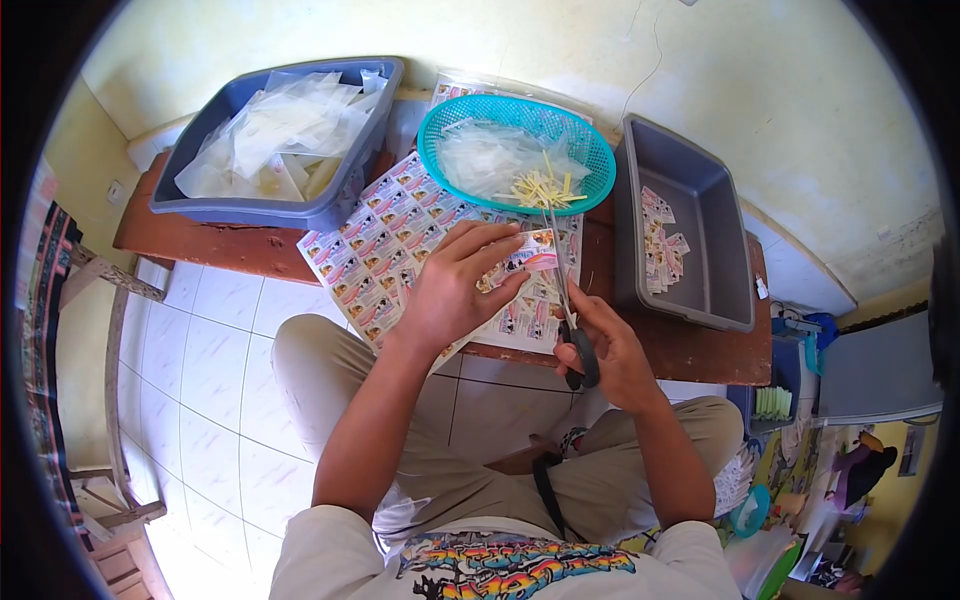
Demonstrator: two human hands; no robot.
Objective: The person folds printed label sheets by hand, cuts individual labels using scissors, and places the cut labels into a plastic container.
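My left hand point(462, 275) pinches a small printed label point(538, 250) between thumb and fingers. Black-handled scissors point(582, 358) are gripped in my right hand point(612, 350), their blades pointing away from me along the label's right edge. Beneath both hands lie printed sheets point(385, 240) covered with rows of the same label. Just beyond the blade tips, a turquoise oval basket point(432, 150) holds clear plastic pieces point(490, 155) and a heap of thin yellow strips point(543, 188).
A grey tub point(705, 215) on the right holds several cut labels point(660, 245). At the left, a blue-grey tub point(335, 205) is full of translucent plastic sheets point(275, 125). All stand on a low reddish-brown bench point(230, 243) against the wall. Another person point(865, 470) is far right.
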